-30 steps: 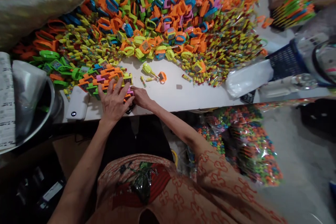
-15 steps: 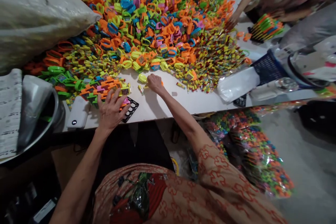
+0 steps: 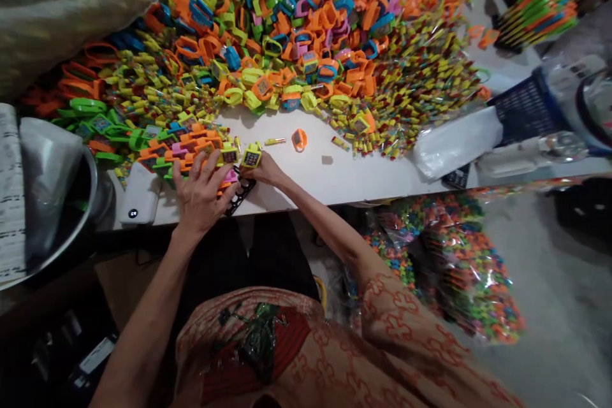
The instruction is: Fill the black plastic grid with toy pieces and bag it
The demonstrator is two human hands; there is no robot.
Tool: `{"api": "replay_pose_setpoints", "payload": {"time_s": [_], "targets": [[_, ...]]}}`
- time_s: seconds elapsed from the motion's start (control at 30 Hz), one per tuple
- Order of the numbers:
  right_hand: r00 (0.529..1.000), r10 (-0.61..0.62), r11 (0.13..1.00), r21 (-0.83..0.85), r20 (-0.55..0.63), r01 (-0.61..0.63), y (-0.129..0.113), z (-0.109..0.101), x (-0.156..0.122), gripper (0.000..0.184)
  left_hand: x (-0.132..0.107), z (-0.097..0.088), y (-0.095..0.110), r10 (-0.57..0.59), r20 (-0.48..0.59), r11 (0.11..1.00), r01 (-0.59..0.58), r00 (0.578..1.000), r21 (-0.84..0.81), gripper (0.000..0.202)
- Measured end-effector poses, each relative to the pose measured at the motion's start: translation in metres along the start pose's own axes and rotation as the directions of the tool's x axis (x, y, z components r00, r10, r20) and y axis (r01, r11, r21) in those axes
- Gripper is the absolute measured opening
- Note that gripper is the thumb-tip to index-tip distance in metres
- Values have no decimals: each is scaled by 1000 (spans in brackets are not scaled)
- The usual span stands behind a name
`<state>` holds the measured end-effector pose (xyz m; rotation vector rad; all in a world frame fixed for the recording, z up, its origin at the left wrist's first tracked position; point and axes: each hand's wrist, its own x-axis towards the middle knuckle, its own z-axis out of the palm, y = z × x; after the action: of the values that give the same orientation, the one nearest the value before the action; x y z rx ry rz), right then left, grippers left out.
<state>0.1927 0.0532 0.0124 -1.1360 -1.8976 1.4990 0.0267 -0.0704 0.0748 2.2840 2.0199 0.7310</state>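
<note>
At near left, the right hand (image 3: pixel 266 170) appears to grip a yellow watch (image 3: pixel 251 155) by the half-hidden rack (image 3: pixel 240 197), fingertips unseen; the left hand (image 3: pixel 201 194), spread open, covers part of the watch row (image 3: pixel 184 145).

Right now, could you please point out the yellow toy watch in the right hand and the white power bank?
Yellow toy watch (image 3: pixel 251 157): head view, on its dark square face.
White power bank (image 3: pixel 141 192): head view, middle of its upper surface.
</note>
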Motion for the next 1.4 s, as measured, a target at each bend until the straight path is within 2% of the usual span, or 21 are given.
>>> {"api": "replay_pose_setpoints", "payload": {"time_s": [0.1,0.17,0.23,0.33,0.4,0.43,0.47,0.5,0.57,0.6,0.63,0.67,0.73,0.83,0.93,1.03,1.13,1.2,1.27,1.33,1.4], "targets": [[996,-44,979,-193,82,59,-4,-4,1,8,0,-2,0,8,-4,1000,-8,1000,0,39],[989,-78,936,-333,125,116,-10,-1,-3,10,2,-4,1,13,-2,1000,-13,1000,-3,45],[989,-98,887,-441,109,137,-15,6,-6,15,7,-6,3,40,28,999,-40,999,-7,54],[990,-39,886,-453,134,96,-19,2,-5,10,16,-7,5,117,73,993,-117,990,3,55],[985,-7,914,-399,173,77,-19,-23,1,7,19,-5,4,149,53,988,-151,987,24,53],[992,-8,919,-389,125,56,-19,-42,5,6,20,-4,3,155,32,987,-156,987,36,52],[1000,-11,914,-404,10,15,-17,-65,9,7,20,-2,2,158,16,986,-159,987,46,52],[986,-11,896,-439,-164,-63,-16,-90,13,11,20,-1,1,160,9,986,-160,987,53,52],[877,23,808,-508,-480,-299,-10,-138,21,19,19,0,0,160,8,985,-160,987,62,51],[836,42,766,-519,-546,-378,-7,-158,24,22,19,0,0,157,10,985,-157,988,65,50],[812,59,735,-525,-581,-429,-4,-173,26,23,19,0,0,151,15,986,-152,988,69,49],[808,75,721,-528,-585,-449,0,-183,27,23,20,-1,1,143,20,987,-144,990,74,49],[823,90,726,-529,-560,-439,5,-190,26,20,20,-3,4,125,40,988,-128,991,81,47],[853,123,773,-491,-507,-403,6,-180,15,13,20,-4,6,97,72,992,-103,993,77,47],[898,158,866,-380,-411,-326,3,-157,-4,5,19,-7,7,80,98,994,-87,992,70,48],[954,161,966,-157,-252,-204,3,-122,-21,5,22,-12,10,62,143,995,-73,988,71,52],[982,148,986,-64,-121,-156,6,-78,-30,11,31,-18,15,35,166,996,-49,985,79,59],[982,165,974,-142,-88,-177,7,-53,-30,9,36,-20,18,39,182,995,-54,982,80,59],[981,173,930,-314,-87,-192,5,-40,-30,7,36,-22,18,48,186,995,-63,981,77,57],[978,163,829,-519,-130,-207,1,-38,-30,12,30,-24,14,43,168,995,-57,985,79,57],[965,138,717,-650,-222,-252,-4,-40,-31,24,20,-24,8,28,144,996,-40,989,81,58]]}}
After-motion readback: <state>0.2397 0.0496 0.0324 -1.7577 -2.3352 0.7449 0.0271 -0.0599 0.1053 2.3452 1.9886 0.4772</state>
